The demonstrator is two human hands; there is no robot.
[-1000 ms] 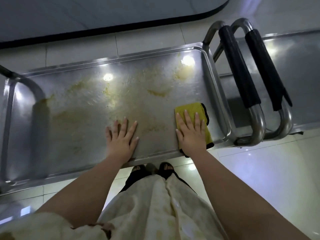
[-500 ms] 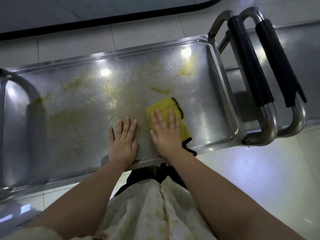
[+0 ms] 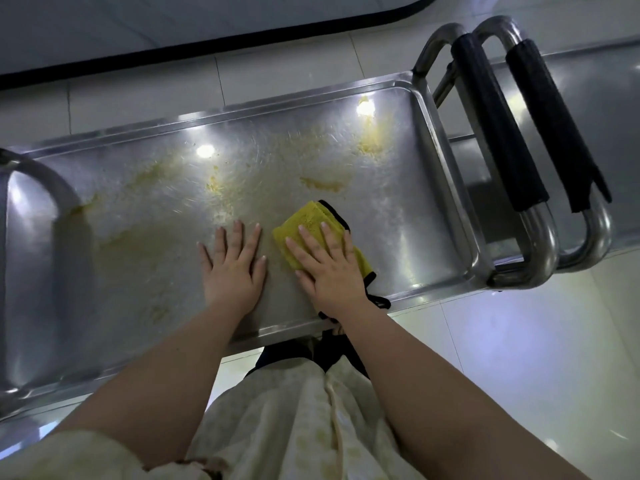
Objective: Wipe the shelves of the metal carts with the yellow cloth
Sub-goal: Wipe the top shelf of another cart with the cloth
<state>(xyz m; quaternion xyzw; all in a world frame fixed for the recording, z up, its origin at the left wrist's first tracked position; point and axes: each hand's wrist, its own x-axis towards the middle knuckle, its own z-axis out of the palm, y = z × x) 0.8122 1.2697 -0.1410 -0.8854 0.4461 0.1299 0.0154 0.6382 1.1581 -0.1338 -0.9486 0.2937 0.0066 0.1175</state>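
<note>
Nearest the camera hangs the person's pale patterned dress (image 3: 298, 417), and both bare forearms reach over the near rim of the metal cart's top shelf (image 3: 408, 244). The left hand (image 3: 233, 268) lies flat on bare metal just left of the cloth, fingers straight and slightly spread, holding nothing; it seems to brace the body. The right hand (image 3: 327, 268) lies palm down on the yellow cloth (image 3: 304, 220), fingers straight and a little apart, pressing it onto the shelf, not pinching it. The cloth sits at the near middle of the shelf, folded into a thick pad, its far end showing beyond the fingertips and a black-trimmed corner (image 3: 377, 301) trailing by the wrist at the near rim. It looks soft, light and limp, so it will likely bunch or unfold if pushed by the fingertips alone; a flat palm over the middle of the pad, with the loose corner tucked under, should keep it together. The steel looks smooth and slick, so the pad should glide easily, though firm pressure is probably needed. Just beyond the cloth lies a yellowish smear (image 3: 323, 183), with more residue (image 3: 372, 147) towards the far right corner and more to the left (image 3: 145, 174). Further right stand two black padded handles (image 3: 498, 126), and past them a second cart's shelf (image 3: 616, 84).
</note>
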